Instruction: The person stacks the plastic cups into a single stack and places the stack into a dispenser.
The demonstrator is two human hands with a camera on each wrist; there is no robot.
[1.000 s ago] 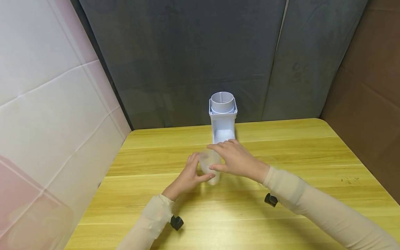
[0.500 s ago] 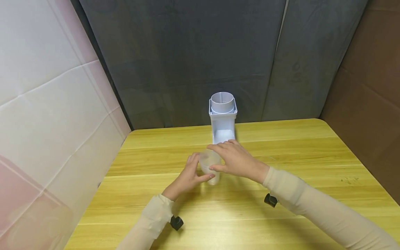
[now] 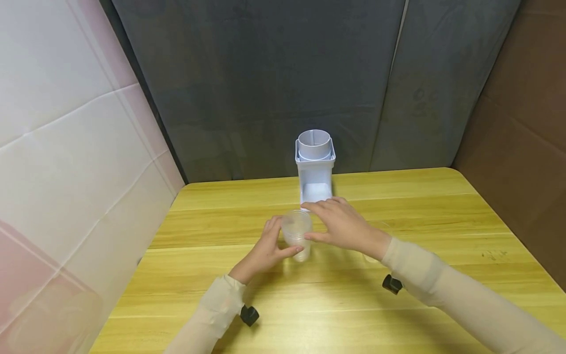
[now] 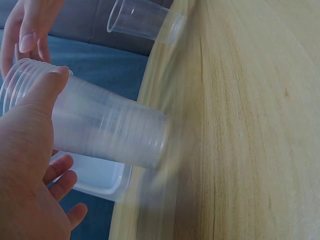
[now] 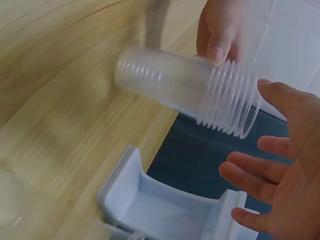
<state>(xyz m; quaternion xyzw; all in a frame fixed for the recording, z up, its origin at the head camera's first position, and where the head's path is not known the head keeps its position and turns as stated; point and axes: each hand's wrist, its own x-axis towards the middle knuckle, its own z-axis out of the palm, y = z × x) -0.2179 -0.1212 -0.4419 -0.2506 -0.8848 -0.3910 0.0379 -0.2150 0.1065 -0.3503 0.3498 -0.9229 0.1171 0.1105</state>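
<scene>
A stack of clear plastic cups (image 3: 297, 231) stands upright on the wooden table, its rims up. My left hand (image 3: 265, 253) grips it from the left; in the left wrist view the thumb (image 4: 46, 92) lies along the side just below the rims. On the other side, my right hand (image 3: 342, 226) is spread beside the rims. Its thumb (image 5: 282, 95) is close to the top rim, while the other fingers stay apart from the stack. A single clear cup (image 4: 142, 20) stands on the table past the stack, mostly hidden by my right forearm in the head view.
A white plastic stand (image 3: 315, 174) with a round tube on top is just beyond the hands, near the table's back edge. A dark cloth (image 3: 265, 88) hangs behind the table (image 3: 199, 221). Pale panels stand left, brown ones right.
My right hand has drawn slightly right, away from the stack's rim. The left hand and the stack stay in place.
</scene>
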